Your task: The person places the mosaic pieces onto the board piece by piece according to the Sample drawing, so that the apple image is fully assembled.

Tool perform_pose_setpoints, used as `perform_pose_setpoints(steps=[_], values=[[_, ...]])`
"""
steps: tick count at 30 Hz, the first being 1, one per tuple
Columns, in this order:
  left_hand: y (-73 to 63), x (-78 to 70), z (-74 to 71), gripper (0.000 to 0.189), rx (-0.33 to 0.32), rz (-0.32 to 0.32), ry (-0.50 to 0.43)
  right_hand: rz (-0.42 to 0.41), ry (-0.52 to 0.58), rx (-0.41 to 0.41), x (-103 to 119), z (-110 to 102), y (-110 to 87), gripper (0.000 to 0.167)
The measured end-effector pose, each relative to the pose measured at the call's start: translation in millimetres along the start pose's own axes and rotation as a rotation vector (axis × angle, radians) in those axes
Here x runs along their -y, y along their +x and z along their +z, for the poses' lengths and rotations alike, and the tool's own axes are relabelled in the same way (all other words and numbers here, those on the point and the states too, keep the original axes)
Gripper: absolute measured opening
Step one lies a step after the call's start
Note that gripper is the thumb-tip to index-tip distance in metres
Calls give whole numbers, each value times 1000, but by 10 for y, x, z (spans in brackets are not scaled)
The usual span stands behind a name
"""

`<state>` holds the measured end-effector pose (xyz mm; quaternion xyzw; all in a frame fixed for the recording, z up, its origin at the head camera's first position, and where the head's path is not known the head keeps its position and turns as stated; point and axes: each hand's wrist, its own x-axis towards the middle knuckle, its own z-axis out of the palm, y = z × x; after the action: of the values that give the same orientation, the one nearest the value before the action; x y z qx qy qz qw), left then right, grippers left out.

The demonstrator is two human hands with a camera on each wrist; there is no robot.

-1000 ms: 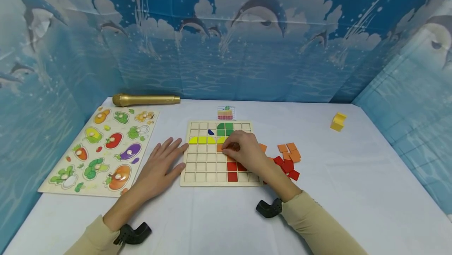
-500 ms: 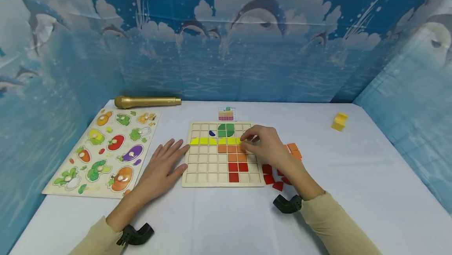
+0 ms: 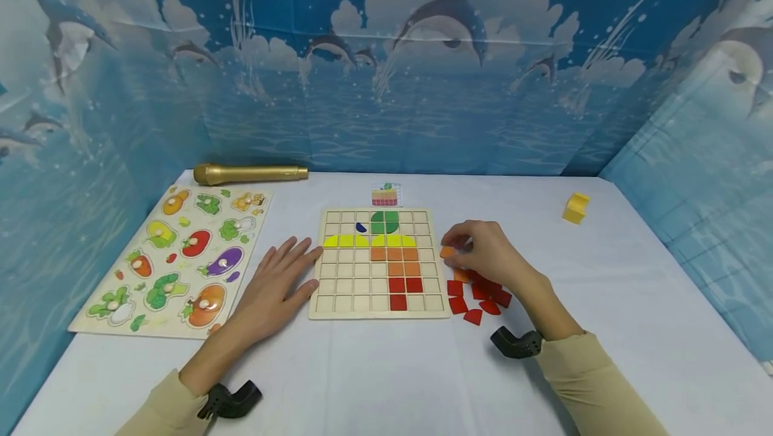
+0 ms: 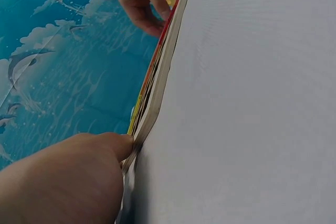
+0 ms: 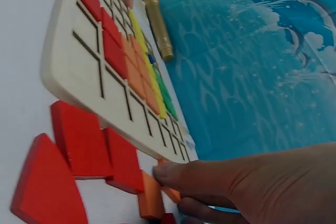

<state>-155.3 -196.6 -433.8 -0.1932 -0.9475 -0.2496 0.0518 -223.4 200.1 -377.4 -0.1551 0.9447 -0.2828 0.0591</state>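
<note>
A wooden grid board (image 3: 350, 285) lies flat on the table, with green, yellow, orange and red tiles and a small dark blue piece in its cells. My left hand (image 3: 274, 292) lies with spread fingers, the fingertips touching the board's left edge; its thumb shows against the edge in the left wrist view. Just right of the board, my right hand (image 3: 489, 251) pinches an orange tile (image 3: 447, 252) between thumb and fingers. In the right wrist view that tile (image 5: 170, 194) is partly hidden by the thumb. Loose red tiles (image 3: 457, 305) lie below this hand, some orange ones partly under it.
A small picture card (image 3: 386, 194) lies behind the board. To the left is a vegetable puzzle board (image 3: 181, 268), with a gold microphone (image 3: 250, 174) behind it. Yellow blocks (image 3: 576, 208) stand at the right back. A dolphin-print curtain (image 3: 386, 107) surrounds the table.
From over the board, my right hand has moved right to the loose tiles beside it. Another orange tile now sits in the row below the yellow pieces. My left hand stays in place.
</note>
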Motion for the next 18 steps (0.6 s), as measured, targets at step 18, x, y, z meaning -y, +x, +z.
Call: perform_pose_setpoints(steps=[18], values=[[3,9,9,59,-29,18,-4,-192,52,-141,264,238,40,30]])
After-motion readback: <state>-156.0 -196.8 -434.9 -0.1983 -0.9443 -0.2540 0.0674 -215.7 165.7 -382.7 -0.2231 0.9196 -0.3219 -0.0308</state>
